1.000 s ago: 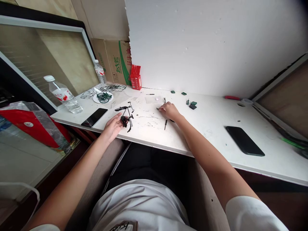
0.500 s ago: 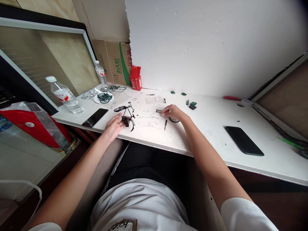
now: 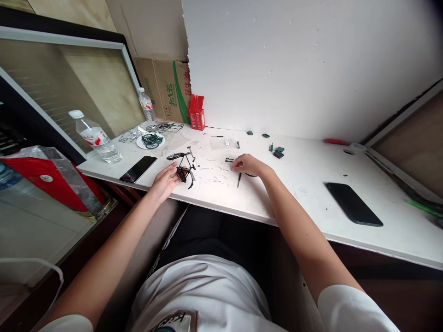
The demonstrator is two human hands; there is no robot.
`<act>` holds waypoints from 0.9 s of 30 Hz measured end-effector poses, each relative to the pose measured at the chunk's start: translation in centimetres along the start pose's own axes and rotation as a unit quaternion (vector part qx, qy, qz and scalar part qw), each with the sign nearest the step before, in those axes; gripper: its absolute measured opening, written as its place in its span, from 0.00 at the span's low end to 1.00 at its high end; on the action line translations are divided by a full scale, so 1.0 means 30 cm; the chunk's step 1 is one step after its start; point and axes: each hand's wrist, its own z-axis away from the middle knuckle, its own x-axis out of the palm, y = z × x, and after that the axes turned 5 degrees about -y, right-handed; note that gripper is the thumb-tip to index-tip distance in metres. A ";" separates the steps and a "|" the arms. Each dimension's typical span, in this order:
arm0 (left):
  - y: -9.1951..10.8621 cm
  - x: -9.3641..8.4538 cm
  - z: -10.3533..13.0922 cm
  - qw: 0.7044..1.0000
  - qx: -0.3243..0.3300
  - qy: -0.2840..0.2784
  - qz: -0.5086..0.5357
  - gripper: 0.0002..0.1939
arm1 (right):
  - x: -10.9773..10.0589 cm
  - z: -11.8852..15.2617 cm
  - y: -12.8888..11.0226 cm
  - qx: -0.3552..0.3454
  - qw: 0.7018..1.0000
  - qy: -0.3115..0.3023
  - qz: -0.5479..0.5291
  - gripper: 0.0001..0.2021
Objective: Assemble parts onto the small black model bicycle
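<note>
My left hand [image 3: 167, 180] grips a small black model bicycle [image 3: 186, 167] near the front edge of the white table. One wheel sits at its far end, and handlebars stick up. My right hand [image 3: 246, 163] is low over the table, its fingertips pinched together and touching the surface. Whatever lies between them is too small to make out. Just left of those fingertips lies a small black bracket-like part [image 3: 229, 160]. A thin black tool [image 3: 239, 180] lies just below the fingers. Under the right hand, a loose model wheel [image 3: 251, 175] is mostly hidden.
Behind my left hand stand a white plate [image 3: 139, 142] with green bicycle parts, two water bottles [image 3: 98, 140] and a phone [image 3: 138, 169]. A red box [image 3: 197, 113] stands at the wall. Green pieces [image 3: 278, 151] lie farther back; another phone [image 3: 353, 204] is at right.
My right hand has lowered and shifted slightly nearer to me, covering more of the wheel and reaching the tool's top end. My left hand stays on the model bicycle.
</note>
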 end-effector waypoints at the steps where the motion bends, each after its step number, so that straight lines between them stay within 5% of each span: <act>1: 0.001 0.000 -0.001 1.000 -0.002 0.000 0.000 0.25 | 0.004 -0.004 -0.001 0.013 1.000 -0.003 0.011 0.05; 14: -0.001 -0.009 0.002 1.000 0.001 -0.009 -0.007 0.25 | 0.017 -0.006 -0.019 0.007 0.999 0.011 0.042 0.13; 22: -0.009 -0.022 -0.010 1.000 0.003 -0.019 -0.016 0.27 | 0.017 -0.022 0.018 -0.033 0.995 0.084 0.042 0.12; 27: -0.008 -0.016 -0.004 1.000 0.003 -0.016 -0.011 0.26 | 0.027 -0.028 0.013 -0.023 0.997 0.076 0.017 0.09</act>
